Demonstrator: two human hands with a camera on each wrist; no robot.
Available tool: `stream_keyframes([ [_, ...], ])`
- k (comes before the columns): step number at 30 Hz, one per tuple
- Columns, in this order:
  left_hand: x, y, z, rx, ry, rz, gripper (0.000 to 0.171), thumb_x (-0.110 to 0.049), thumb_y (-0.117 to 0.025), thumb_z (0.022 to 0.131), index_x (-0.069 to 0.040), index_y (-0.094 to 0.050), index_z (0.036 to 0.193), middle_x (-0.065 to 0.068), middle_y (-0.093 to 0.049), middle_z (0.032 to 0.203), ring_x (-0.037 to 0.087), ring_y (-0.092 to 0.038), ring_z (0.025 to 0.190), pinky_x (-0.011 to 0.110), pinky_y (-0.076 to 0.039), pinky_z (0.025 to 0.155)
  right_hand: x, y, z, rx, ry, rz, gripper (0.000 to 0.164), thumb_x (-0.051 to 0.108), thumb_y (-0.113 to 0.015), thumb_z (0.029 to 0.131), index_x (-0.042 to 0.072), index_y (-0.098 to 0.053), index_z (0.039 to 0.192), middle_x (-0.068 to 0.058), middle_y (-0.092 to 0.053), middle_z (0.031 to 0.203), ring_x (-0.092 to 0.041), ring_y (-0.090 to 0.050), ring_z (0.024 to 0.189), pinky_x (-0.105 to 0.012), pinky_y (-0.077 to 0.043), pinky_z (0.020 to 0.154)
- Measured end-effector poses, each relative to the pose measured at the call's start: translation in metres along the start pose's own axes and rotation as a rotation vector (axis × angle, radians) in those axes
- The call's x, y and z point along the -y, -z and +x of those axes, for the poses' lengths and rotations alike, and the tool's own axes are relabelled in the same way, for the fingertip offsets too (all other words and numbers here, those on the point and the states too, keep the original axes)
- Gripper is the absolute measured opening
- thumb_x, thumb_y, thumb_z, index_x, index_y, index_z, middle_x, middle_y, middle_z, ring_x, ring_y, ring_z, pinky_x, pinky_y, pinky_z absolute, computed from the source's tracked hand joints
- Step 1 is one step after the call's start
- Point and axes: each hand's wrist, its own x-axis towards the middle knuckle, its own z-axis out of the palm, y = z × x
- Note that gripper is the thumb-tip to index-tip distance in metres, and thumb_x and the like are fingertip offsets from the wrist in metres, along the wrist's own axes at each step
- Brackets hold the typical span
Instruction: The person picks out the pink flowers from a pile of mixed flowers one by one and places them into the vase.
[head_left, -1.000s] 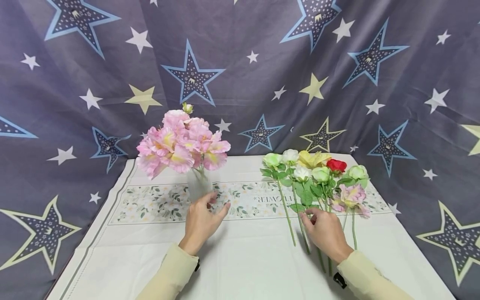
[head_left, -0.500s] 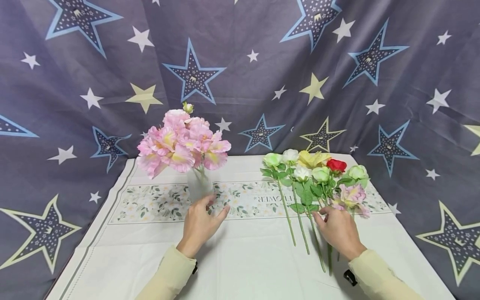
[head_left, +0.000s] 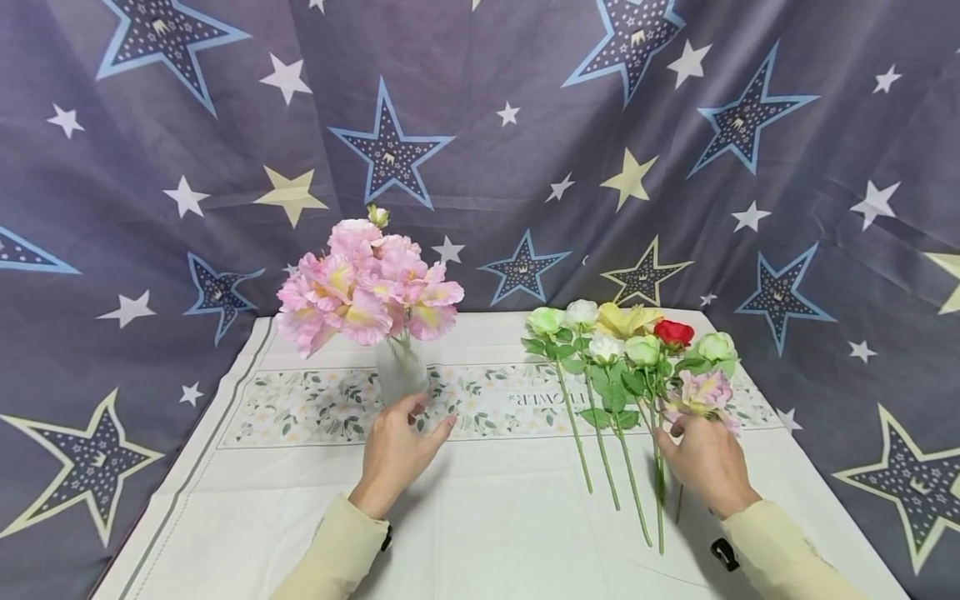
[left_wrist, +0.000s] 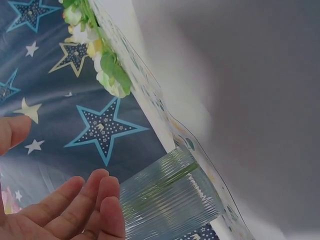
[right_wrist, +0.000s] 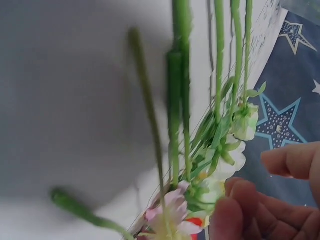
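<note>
A ribbed clear glass vase (head_left: 397, 373) stands at left centre with a bunch of pink flowers (head_left: 363, 292) in it. My left hand (head_left: 397, 457) is in front of the vase, its fingers relaxed and the thumb spread away. In the left wrist view its fingertips (left_wrist: 107, 187) overlap the vase side. My right hand (head_left: 708, 467) hovers low over the stems of the loose flowers, close to a pink flower (head_left: 703, 392). The right wrist view shows a gap between thumb and bent fingers (right_wrist: 227, 217), with nothing held there.
Several loose flowers lie at the right: white roses (head_left: 604, 347), pale green roses (head_left: 642, 350), a yellow flower (head_left: 628, 318) and a red rose (head_left: 673, 333). Their stems point toward the front. A white tablecloth (head_left: 495, 525) with a floral band covers the table; a star-patterned curtain (head_left: 465, 150) hangs behind.
My right hand has moved right across the stems, from the middle ones to beside the pink flower. My left hand has drifted slightly left and stays by the vase.
</note>
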Motion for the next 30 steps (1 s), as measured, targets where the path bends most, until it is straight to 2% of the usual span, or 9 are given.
stream_keyframes([
  [3, 0.000, 0.000, 0.001, 0.003, -0.001, -0.005, 0.051, -0.046, -0.085, 0.082, -0.010, -0.074, 0.118, 0.012, -0.075, 0.101, 0.030, -0.070, 0.090, 0.048, -0.054, 0.072, -0.005, 0.002, 0.000, 0.024, -0.019, -0.011, 0.029, 0.028, -0.073, 0.092, 0.003, -0.069, 0.078, -0.014, -0.069, 0.071, -0.029, -0.062, 0.057, -0.047, -0.048, 0.052],
  [9, 0.001, 0.000, 0.000, 0.003, -0.001, -0.004, 0.051, -0.047, -0.084, 0.082, -0.010, -0.074, 0.116, 0.013, -0.075, 0.100, 0.030, -0.070, 0.089, 0.047, -0.054, 0.071, -0.014, 0.002, 0.000, 0.055, -0.035, -0.040, 0.031, 0.027, -0.071, 0.092, 0.011, -0.057, 0.068, -0.004, -0.055, 0.062, -0.023, -0.051, 0.054, -0.040, -0.039, 0.048],
  [17, 0.003, 0.001, -0.001, 0.012, 0.013, 0.000, 0.051, -0.047, -0.084, 0.083, -0.011, -0.074, 0.118, 0.012, -0.074, 0.100, 0.030, -0.070, 0.090, 0.047, -0.053, 0.072, -0.023, -0.001, -0.002, 0.120, -0.066, -0.060, 0.038, 0.029, -0.070, 0.092, 0.012, -0.057, 0.060, -0.007, -0.056, 0.062, -0.024, -0.054, 0.052, -0.045, -0.043, 0.048],
  [24, 0.003, -0.002, -0.003, -0.007, -0.012, -0.004, 0.050, -0.044, -0.085, 0.081, -0.009, -0.074, 0.115, 0.011, -0.074, 0.095, 0.029, -0.069, 0.084, 0.046, -0.052, 0.069, -0.027, -0.003, -0.006, 0.188, -0.121, -0.059, 0.044, 0.029, -0.069, 0.091, 0.013, -0.049, 0.056, -0.005, -0.051, 0.055, -0.022, -0.051, 0.047, -0.039, -0.039, 0.044],
  [30, 0.003, -0.003, -0.005, -0.020, -0.029, -0.007, 0.046, -0.044, -0.085, 0.082, -0.010, -0.075, 0.112, 0.011, -0.073, 0.092, 0.027, -0.068, 0.081, 0.044, -0.052, 0.068, -0.028, -0.004, -0.008, 0.240, -0.142, -0.074, 0.041, 0.025, -0.065, 0.090, 0.013, -0.047, 0.055, -0.006, -0.050, 0.054, -0.023, -0.050, 0.048, -0.037, -0.037, 0.044],
])
